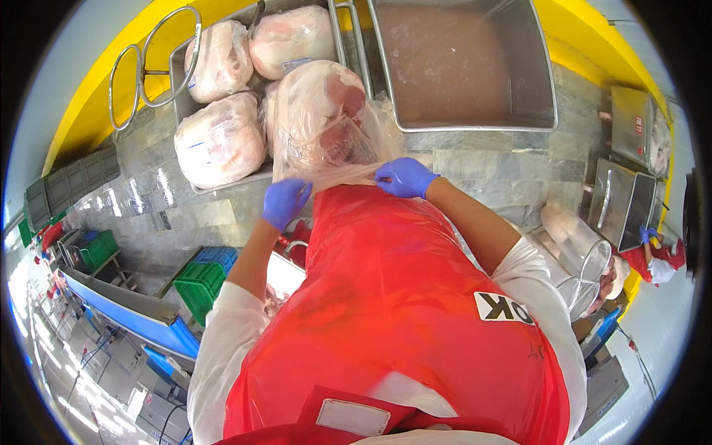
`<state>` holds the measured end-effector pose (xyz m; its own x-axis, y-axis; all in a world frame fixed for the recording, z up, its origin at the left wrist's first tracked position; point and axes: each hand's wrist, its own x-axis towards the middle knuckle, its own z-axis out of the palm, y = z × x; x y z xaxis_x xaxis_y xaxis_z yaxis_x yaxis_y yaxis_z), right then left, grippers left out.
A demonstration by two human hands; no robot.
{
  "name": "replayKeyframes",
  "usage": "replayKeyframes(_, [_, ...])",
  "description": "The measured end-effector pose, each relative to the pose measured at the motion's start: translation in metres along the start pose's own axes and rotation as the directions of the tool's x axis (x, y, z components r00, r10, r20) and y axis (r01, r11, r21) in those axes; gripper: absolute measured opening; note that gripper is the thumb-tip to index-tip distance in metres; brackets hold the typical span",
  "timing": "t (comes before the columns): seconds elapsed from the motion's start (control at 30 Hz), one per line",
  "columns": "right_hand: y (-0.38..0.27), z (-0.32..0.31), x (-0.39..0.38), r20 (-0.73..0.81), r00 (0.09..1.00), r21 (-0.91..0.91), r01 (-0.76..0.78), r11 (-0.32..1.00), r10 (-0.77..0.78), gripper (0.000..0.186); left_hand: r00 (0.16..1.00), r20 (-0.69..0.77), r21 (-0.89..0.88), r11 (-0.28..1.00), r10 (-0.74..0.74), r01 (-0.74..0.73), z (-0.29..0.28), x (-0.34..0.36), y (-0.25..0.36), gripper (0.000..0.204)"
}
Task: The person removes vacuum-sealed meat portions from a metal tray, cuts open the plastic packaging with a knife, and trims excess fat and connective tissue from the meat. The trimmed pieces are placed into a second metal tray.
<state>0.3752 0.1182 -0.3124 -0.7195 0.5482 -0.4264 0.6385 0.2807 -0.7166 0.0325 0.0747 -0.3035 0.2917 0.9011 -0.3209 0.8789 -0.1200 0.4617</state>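
A large pale cut of meat with dark pink patches lies in front of me inside a clear plastic bag. My left hand, in a blue glove, is closed on the near left edge of the bag. The bag's right edge is gripped by my right hand, gloved in blue too. Between both hands the plastic is stretched wide along the front of my red apron. Part of the meat's surface shows hazily through the film.
Bagged meat pieces fill a metal tray at the left. Right of it stands a deep metal tub of cloudy brownish liquid. Metal hoops rise at far left; green crates sit lower left. Another person works at far right.
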Motion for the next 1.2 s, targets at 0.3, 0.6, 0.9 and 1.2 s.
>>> replayKeyframes(0.3, [-0.031,0.002,0.026,-0.111,0.994,0.154,0.030,0.988,-0.013,0.026,0.653,-0.317,-0.801,0.563,-0.688,0.204,-0.024,0.073,-0.023,0.065])
replayKeyframes(0.6, [-0.047,-0.006,0.033,-0.212,0.947,0.281,-0.177,0.943,0.241,0.027,0.786,0.435,-0.667,0.430,-0.439,0.609,-0.047,0.125,-0.062,0.063])
replayKeyframes(0.9, [-0.057,0.008,0.081,-0.582,0.486,0.608,-0.271,0.746,0.651,0.050,0.844,0.268,-0.866,0.267,-0.465,0.422,0.045,0.092,-0.106,0.020])
replayKeyframes(1.2, [-0.061,-0.037,0.128,-0.176,0.620,0.685,-0.481,0.548,0.765,0.082,0.794,0.363,-0.903,0.027,-0.487,0.429,0.053,0.072,-0.086,0.011])
